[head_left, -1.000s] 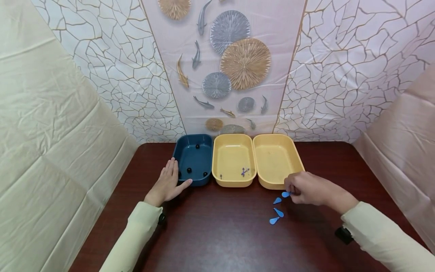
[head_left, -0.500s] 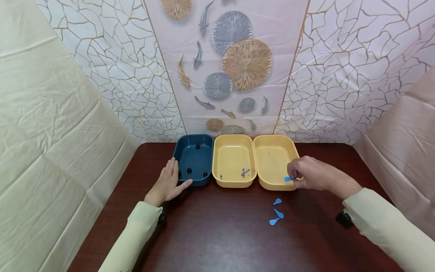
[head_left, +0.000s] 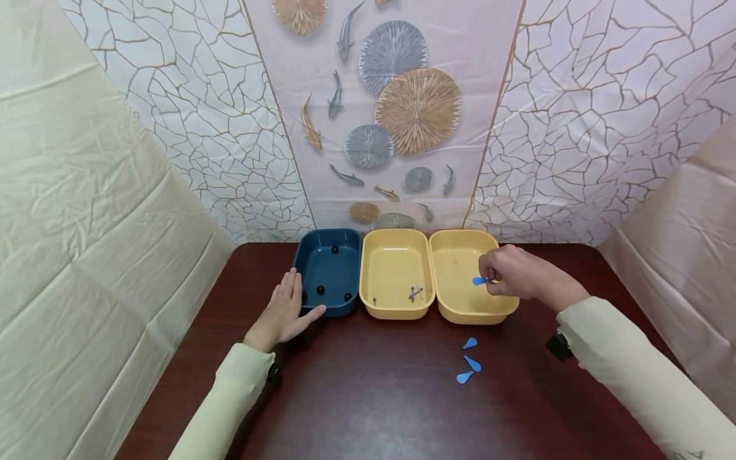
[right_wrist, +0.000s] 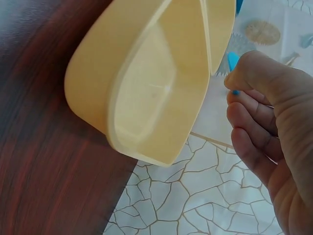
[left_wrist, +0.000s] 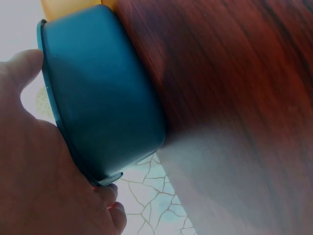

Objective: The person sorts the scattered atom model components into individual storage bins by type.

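My right hand (head_left: pixel 510 273) pinches a small blue teardrop-shaped piece (head_left: pixel 478 280) between thumb and finger, above the right-hand yellow tray (head_left: pixel 468 314). In the right wrist view, the wide end of the blue teardrop-shaped piece (right_wrist: pixel 233 59) sticks out past the thumb. Three similar blue pieces (head_left: pixel 473 364) lie on the table in front of that tray. At the left, my left hand (head_left: pixel 282 314) rests on the dark blue tray (head_left: pixel 339 308) with its fingers straight along the left rim. Its thumb touches the near rim, as the left wrist view shows.
Several black balls (head_left: pixel 321 289) lie in the dark blue tray. The middle yellow tray (head_left: pixel 397 313) contains small purple pieces (head_left: pixel 415 294). All three trays stand side by side at the back of the dark wooden table (head_left: pixel 368 396), before a patterned cloth (head_left: pixel 230 160).
My right hand has lifted a blue piece from the table and carried it up and away from me, over the right-hand yellow tray. The left hand stays on the dark blue tray.
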Demonstrator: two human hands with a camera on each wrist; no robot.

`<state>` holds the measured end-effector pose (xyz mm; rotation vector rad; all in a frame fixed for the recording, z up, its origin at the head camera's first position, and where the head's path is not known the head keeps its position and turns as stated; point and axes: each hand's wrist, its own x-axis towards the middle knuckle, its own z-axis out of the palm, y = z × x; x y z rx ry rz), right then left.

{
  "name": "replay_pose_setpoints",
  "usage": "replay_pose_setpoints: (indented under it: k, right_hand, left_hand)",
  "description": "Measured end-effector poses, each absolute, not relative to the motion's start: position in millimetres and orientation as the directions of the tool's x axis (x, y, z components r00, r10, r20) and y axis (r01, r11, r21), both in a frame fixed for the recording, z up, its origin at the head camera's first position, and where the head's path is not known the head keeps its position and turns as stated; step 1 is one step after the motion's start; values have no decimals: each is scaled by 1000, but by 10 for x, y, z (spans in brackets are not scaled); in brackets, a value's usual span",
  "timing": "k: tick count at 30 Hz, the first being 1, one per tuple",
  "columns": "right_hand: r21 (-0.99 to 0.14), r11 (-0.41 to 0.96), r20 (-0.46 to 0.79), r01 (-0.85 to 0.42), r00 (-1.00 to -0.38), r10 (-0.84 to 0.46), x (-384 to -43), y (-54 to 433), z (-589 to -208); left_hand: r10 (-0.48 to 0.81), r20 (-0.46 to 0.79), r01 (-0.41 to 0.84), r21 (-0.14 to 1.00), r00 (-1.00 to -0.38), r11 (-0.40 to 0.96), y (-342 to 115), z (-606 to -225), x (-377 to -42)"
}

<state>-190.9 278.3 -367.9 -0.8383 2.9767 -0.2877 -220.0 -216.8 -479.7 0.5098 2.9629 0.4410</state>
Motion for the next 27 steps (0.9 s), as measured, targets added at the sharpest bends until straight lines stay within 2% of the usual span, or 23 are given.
replay_pose_setpoints:
  k: [10,27]
  right_hand:
    - [-225,861,27,-455,-887,-462,-2126,2786,-3771]
    - [-320,865,20,-385,-916,-400,-2342,2910,-4184]
  left_hand:
    - [340,-64,307,300,-938,903,-2174,-4818,-2219]
    - [339,-55,307,305,-939,901,-2170,-4813,-2204]
